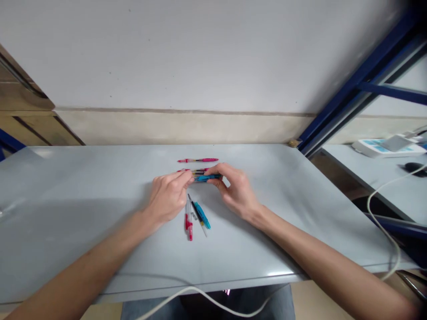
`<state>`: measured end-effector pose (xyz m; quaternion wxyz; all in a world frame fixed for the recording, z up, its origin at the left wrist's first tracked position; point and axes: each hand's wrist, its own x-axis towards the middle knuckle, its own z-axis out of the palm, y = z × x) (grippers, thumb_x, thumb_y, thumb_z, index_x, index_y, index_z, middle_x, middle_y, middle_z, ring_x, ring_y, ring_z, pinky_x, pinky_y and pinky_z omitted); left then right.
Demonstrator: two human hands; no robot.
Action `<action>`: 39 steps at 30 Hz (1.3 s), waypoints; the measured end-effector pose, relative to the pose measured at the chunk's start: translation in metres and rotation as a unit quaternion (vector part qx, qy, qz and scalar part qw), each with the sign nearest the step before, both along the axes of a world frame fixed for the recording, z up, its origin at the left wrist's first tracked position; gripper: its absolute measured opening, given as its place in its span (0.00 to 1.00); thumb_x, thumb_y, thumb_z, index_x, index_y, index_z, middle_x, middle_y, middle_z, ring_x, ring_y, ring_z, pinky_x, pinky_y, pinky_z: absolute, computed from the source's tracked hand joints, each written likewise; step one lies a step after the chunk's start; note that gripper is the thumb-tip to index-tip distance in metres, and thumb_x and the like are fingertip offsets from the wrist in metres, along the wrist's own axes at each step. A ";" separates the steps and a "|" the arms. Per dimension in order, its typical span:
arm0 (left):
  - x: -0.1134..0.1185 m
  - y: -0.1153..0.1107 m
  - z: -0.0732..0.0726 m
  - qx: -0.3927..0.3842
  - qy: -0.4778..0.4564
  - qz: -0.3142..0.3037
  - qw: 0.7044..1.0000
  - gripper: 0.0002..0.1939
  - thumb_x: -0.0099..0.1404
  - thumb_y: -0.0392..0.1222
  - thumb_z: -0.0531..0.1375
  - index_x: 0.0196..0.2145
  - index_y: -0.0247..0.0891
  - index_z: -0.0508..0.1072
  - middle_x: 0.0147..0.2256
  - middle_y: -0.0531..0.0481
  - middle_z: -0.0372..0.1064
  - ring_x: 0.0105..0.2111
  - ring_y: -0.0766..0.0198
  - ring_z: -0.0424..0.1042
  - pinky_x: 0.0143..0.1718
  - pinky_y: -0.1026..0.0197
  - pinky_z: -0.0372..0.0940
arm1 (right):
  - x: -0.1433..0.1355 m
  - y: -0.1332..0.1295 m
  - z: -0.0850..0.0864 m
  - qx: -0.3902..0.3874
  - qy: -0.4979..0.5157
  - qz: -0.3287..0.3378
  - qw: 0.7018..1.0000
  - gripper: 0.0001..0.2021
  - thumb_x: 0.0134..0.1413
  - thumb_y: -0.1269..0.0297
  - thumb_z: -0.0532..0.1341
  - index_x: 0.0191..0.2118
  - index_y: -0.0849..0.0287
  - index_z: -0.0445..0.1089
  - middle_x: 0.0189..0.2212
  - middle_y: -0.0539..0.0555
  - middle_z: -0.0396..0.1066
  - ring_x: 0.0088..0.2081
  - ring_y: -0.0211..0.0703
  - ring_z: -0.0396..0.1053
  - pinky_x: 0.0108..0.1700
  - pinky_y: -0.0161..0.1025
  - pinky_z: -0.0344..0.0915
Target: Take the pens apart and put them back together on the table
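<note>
A blue pen [207, 178] lies level between my two hands, just above or on the table; which of the two I cannot tell. My left hand [169, 194] is closed in a pinch at its left end, and the fingertips cover that tip. At the other end, my right hand [237, 189] pinches it between thumb and fingers. Right behind it is a pink pen [200, 170], partly hidden by my fingers. Nearer to me lie loose pen parts: a clear-and-pink barrel piece [189, 226], a dark ink refill [196, 210] and a blue barrel piece [202, 215].
Another pink pen [198, 160] lies farther back on the grey table [100, 231]. A white cable [376, 193] hangs at the right and loops past the front edge. On a side surface at right are a white power strip [373, 148] and a black mouse [415, 169].
</note>
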<state>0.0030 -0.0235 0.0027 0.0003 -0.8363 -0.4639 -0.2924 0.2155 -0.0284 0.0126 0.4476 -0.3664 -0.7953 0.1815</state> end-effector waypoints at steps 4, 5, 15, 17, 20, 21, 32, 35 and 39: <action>-0.001 0.001 0.002 -0.012 0.016 -0.006 1.000 0.13 0.61 0.25 0.51 0.33 0.40 0.71 0.33 0.53 0.76 0.32 0.62 0.73 0.31 0.62 0.55 | 0.003 0.004 0.001 -0.015 -0.076 -0.014 0.997 0.10 0.70 0.63 0.56 0.40 0.57 0.73 0.35 0.55 0.74 0.39 0.45 0.70 0.44 0.41 0.65; -0.001 0.002 0.002 -0.016 0.024 -0.006 1.000 0.13 0.61 0.25 0.52 0.32 0.40 0.70 0.33 0.53 0.76 0.32 0.62 0.73 0.31 0.62 0.55 | 0.004 0.006 0.001 -0.026 -0.085 -0.017 0.996 0.13 0.71 0.62 0.55 0.37 0.58 0.73 0.32 0.54 0.73 0.37 0.45 0.69 0.42 0.41 0.65; 0.006 -0.005 0.001 -0.006 0.052 -0.035 0.998 0.12 0.62 0.25 0.51 0.30 0.40 0.68 0.32 0.54 0.77 0.33 0.60 0.76 0.31 0.61 0.55 | 0.004 0.008 -0.002 -0.034 -0.061 0.024 0.997 0.10 0.69 0.62 0.58 0.38 0.56 0.76 0.32 0.53 0.76 0.36 0.45 0.69 0.45 0.44 0.65; 0.007 -0.006 0.002 -0.006 0.055 -0.033 0.998 0.12 0.63 0.25 0.51 0.30 0.39 0.68 0.32 0.53 0.77 0.32 0.60 0.76 0.31 0.61 0.55 | 0.003 0.007 -0.002 -0.025 -0.054 0.025 0.998 0.11 0.69 0.64 0.58 0.35 0.57 0.76 0.31 0.53 0.76 0.36 0.45 0.69 0.44 0.44 0.65; 0.008 -0.007 0.001 -0.020 0.058 -0.015 0.998 0.11 0.65 0.28 0.51 0.30 0.39 0.68 0.30 0.52 0.77 0.30 0.60 0.75 0.29 0.61 0.54 | 0.002 0.005 -0.002 -0.014 -0.042 0.037 0.998 0.09 0.64 0.64 0.64 0.49 0.55 0.74 0.42 0.56 0.75 0.45 0.48 0.69 0.49 0.46 0.66; 0.008 -0.007 0.001 -0.025 0.059 -0.012 0.998 0.11 0.65 0.28 0.51 0.30 0.39 0.68 0.30 0.51 0.77 0.30 0.60 0.75 0.29 0.61 0.53 | 0.002 0.005 -0.002 -0.017 -0.051 0.043 0.998 0.13 0.63 0.63 0.65 0.53 0.54 0.73 0.45 0.57 0.74 0.46 0.48 0.69 0.50 0.47 0.66; 0.013 -0.015 0.002 -0.060 0.101 0.013 0.993 0.12 0.72 0.36 0.49 0.32 0.40 0.68 0.25 0.51 0.72 0.24 0.59 0.71 0.27 0.59 0.47 | 0.000 0.003 -0.005 0.073 -0.091 0.029 0.993 0.07 0.64 0.76 0.59 0.39 0.58 0.72 0.35 0.55 0.73 0.40 0.47 0.63 0.43 0.44 0.64; 0.012 -0.016 0.004 -0.075 0.097 0.014 0.992 0.12 0.73 0.38 0.47 0.34 0.41 0.67 0.23 0.52 0.70 0.23 0.60 0.70 0.26 0.59 0.46 | 0.000 0.000 -0.005 0.114 -0.115 0.024 0.987 0.10 0.65 0.78 0.55 0.37 0.58 0.70 0.35 0.55 0.71 0.38 0.46 0.62 0.41 0.42 0.63; 0.011 -0.013 0.004 -0.081 0.065 0.013 0.995 0.11 0.74 0.37 0.46 0.37 0.42 0.67 0.22 0.55 0.67 0.22 0.61 0.68 0.26 0.60 0.47 | 0.005 0.000 -0.004 0.153 -0.122 -0.022 0.980 0.16 0.65 0.81 0.49 0.32 0.58 0.67 0.33 0.55 0.67 0.36 0.44 0.61 0.39 0.40 0.61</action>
